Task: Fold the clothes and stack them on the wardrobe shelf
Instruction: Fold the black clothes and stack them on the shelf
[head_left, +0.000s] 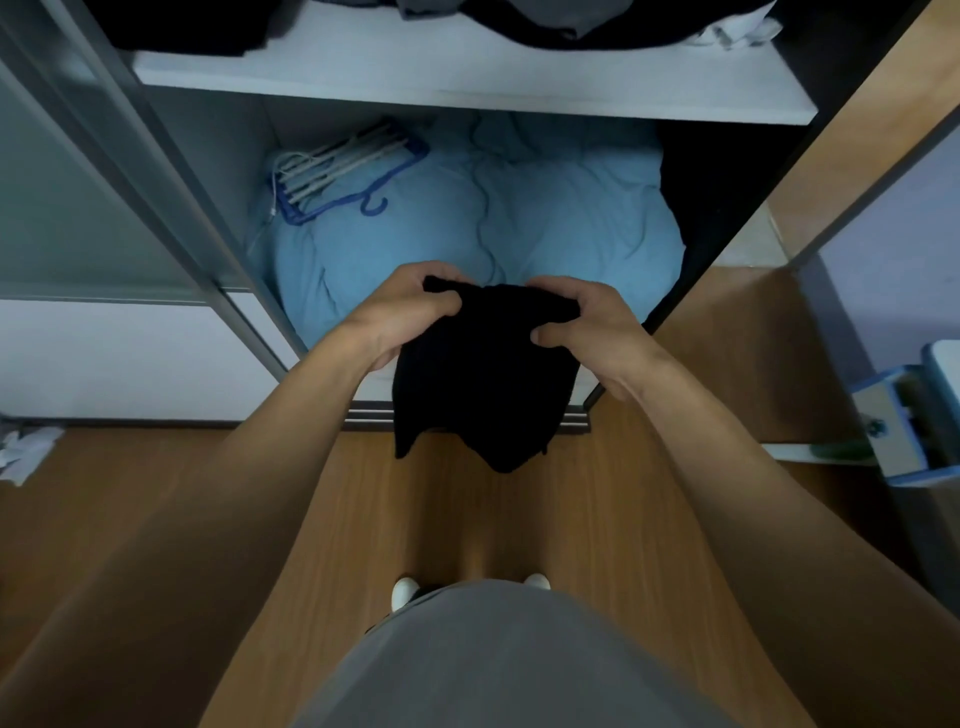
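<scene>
Black garment, perhaps a top, gripped by left hand, right hand

A black garment hung bunched in mid-air before the wardrobe. More dark clothes lay heaped on the far white shelf.

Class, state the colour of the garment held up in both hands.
Plain black; the garment, gripped by the left hand and right hand, shows best in the head view.
</scene>
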